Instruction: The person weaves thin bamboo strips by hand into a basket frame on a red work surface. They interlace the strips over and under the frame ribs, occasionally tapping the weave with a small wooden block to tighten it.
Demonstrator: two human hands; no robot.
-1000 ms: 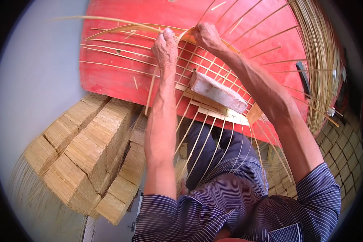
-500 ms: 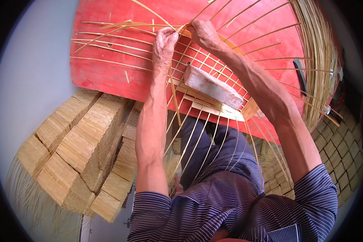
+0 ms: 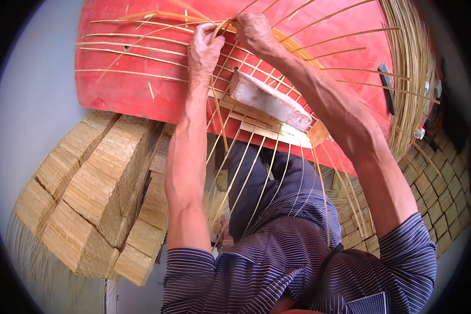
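A half-woven lattice of bamboo strips lies on the red board, its loose strip ends fanning out all round. At its far left corner my left hand pinches a bent bamboo strip between thumb and fingers. Close beside it on the right, my right hand is closed on the same strip, its fingertips partly hidden behind the hand. A whitish stone block rests on top of the lattice, between my forearms. Flat pale slats edge the near side of the weave.
The red board carries a dark flat tool near its right edge. Beyond that stands a thick bundle of thin bamboo strips. Stacked woven bamboo pieces fill the lower left, and more woven pieces lie at the right.
The board and everything on it sit slightly higher and further left in the picture. Both hands stay together at the corner, and the strip between them now bends in a tighter curve.
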